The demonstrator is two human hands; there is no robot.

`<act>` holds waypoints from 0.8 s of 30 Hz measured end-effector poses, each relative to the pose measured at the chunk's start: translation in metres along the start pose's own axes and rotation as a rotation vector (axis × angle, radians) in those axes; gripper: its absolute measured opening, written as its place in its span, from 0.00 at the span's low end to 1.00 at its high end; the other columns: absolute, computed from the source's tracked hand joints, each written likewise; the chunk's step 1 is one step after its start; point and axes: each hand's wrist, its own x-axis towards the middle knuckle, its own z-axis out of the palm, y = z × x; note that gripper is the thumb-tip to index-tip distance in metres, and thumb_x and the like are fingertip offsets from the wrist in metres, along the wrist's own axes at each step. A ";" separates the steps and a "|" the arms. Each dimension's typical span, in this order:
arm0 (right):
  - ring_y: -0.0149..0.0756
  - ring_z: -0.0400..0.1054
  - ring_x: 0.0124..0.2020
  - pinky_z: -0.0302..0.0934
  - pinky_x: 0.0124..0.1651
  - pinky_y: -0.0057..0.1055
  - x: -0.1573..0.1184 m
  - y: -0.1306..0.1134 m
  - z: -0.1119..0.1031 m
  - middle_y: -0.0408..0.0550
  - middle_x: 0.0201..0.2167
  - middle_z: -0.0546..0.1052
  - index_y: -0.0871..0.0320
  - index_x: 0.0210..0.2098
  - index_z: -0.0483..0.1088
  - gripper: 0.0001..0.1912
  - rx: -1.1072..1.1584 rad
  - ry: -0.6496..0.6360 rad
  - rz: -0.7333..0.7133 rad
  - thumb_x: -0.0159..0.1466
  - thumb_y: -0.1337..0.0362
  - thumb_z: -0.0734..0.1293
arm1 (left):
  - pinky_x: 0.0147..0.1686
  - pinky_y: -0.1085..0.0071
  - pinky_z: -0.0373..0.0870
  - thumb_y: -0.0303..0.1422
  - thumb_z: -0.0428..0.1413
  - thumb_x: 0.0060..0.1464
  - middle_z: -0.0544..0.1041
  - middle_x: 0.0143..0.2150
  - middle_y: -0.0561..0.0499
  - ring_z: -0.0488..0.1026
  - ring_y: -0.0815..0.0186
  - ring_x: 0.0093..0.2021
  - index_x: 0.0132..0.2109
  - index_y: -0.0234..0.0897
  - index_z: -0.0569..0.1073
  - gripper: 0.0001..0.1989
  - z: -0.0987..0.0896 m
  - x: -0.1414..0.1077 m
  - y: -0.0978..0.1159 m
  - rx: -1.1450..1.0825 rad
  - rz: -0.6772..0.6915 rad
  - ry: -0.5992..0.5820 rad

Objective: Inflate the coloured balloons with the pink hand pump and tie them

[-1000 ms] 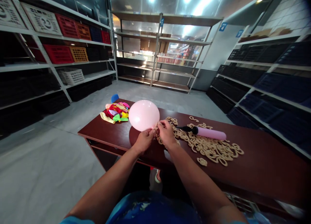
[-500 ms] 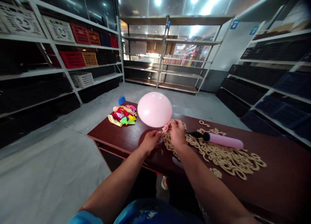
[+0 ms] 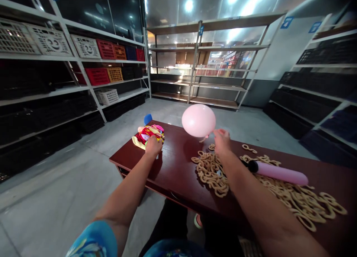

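An inflated pink balloon [image 3: 198, 120] stands over the far side of the dark brown table [image 3: 175, 164], its knotted neck and a tan tie at its lower right. Beside that neck is my right hand [image 3: 222, 141], fingers loosely spread and near or touching the balloon's edge, with no firm hold on it. My left hand [image 3: 154, 147] reaches into a pile of limp, many-coloured balloons [image 3: 146, 133] at the table's left end. Its fingertips are hidden among yellow and green ones, so a grip cannot be made out.
Tan ring-shaped ties [image 3: 213, 177] lie heaped under and right of my right arm. A pink hand pump [image 3: 281, 172] with a black end rests on them. A blue object [image 3: 148, 119] shows behind the table's far left corner. Shelves with crates [image 3: 97, 76] line the room.
My left hand has left the pink balloon's neck and gone left to the pile of limp balloons. The pink balloon sits apart from both hands' earlier grip. The view has shifted left.
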 end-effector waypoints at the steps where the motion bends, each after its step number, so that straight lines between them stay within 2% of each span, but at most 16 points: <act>1: 0.33 0.67 0.38 0.64 0.38 0.31 -0.007 0.003 -0.001 0.51 0.44 0.70 0.57 0.39 0.60 0.20 -0.004 0.003 0.032 0.48 0.59 0.66 | 0.40 0.60 0.64 0.39 0.50 0.52 0.73 0.40 0.32 0.70 0.50 0.43 0.39 0.26 0.70 0.17 0.001 0.005 -0.002 0.005 -0.024 -0.016; 3: 0.34 0.67 0.39 0.63 0.37 0.30 -0.024 0.004 0.000 0.52 0.45 0.70 0.57 0.40 0.62 0.21 -0.002 -0.037 0.065 0.47 0.60 0.66 | 0.40 0.62 0.64 0.37 0.49 0.53 0.73 0.38 0.34 0.71 0.52 0.42 0.38 0.27 0.71 0.15 0.001 0.010 -0.006 -0.008 -0.054 -0.042; 7: 0.33 0.67 0.36 0.62 0.35 0.30 -0.058 -0.005 0.000 0.50 0.42 0.72 0.57 0.41 0.65 0.19 0.004 -0.259 0.026 0.50 0.59 0.65 | 0.39 0.65 0.63 0.31 0.47 0.53 0.75 0.37 0.40 0.71 0.56 0.40 0.38 0.31 0.73 0.11 -0.003 0.008 -0.012 -0.026 -0.042 -0.048; 13: 0.32 0.66 0.33 0.62 0.34 0.30 -0.096 -0.017 -0.006 0.48 0.39 0.73 0.57 0.39 0.68 0.15 -0.057 -0.552 -0.012 0.52 0.59 0.64 | 0.38 0.69 0.64 0.37 0.47 0.54 0.76 0.37 0.46 0.71 0.61 0.37 0.39 0.36 0.73 0.13 -0.023 -0.007 -0.004 -0.115 0.109 0.068; 16: 0.30 0.65 0.29 0.60 0.32 0.28 -0.108 -0.015 -0.005 0.45 0.34 0.74 0.57 0.36 0.69 0.12 -0.090 -0.719 -0.085 0.54 0.60 0.63 | 0.37 0.68 0.65 0.39 0.45 0.55 0.75 0.36 0.44 0.71 0.59 0.37 0.41 0.35 0.72 0.16 -0.030 -0.007 0.002 -0.022 0.105 0.061; 18: 0.29 0.64 0.28 0.59 0.33 0.28 -0.112 -0.010 -0.005 0.43 0.31 0.74 0.57 0.35 0.70 0.11 -0.124 -0.794 -0.140 0.55 0.60 0.62 | 0.38 0.65 0.65 0.38 0.44 0.55 0.75 0.38 0.40 0.71 0.55 0.40 0.40 0.34 0.73 0.17 -0.032 -0.003 0.002 0.122 0.041 -0.002; 20: 0.29 0.64 0.28 0.58 0.33 0.27 -0.114 -0.005 -0.007 0.42 0.29 0.74 0.57 0.33 0.70 0.10 -0.163 -0.843 -0.198 0.55 0.61 0.61 | 0.38 0.63 0.65 0.36 0.48 0.52 0.73 0.43 0.39 0.71 0.52 0.42 0.43 0.35 0.74 0.15 -0.033 -0.001 -0.001 0.253 -0.009 -0.122; 22: 0.29 0.64 0.28 0.57 0.34 0.27 -0.115 -0.002 -0.010 0.42 0.28 0.74 0.57 0.32 0.71 0.09 -0.200 -0.896 -0.253 0.56 0.61 0.61 | 0.39 0.61 0.65 0.33 0.53 0.48 0.69 0.50 0.39 0.70 0.51 0.44 0.48 0.41 0.72 0.18 -0.032 -0.002 -0.007 0.329 -0.015 -0.243; 24: 0.30 0.64 0.28 0.57 0.33 0.27 -0.116 -0.002 -0.013 0.41 0.26 0.74 0.56 0.31 0.71 0.09 -0.219 -0.936 -0.279 0.57 0.61 0.60 | 0.40 0.60 0.65 0.31 0.55 0.45 0.66 0.54 0.41 0.70 0.50 0.45 0.52 0.47 0.70 0.23 -0.031 -0.005 -0.013 0.362 -0.009 -0.301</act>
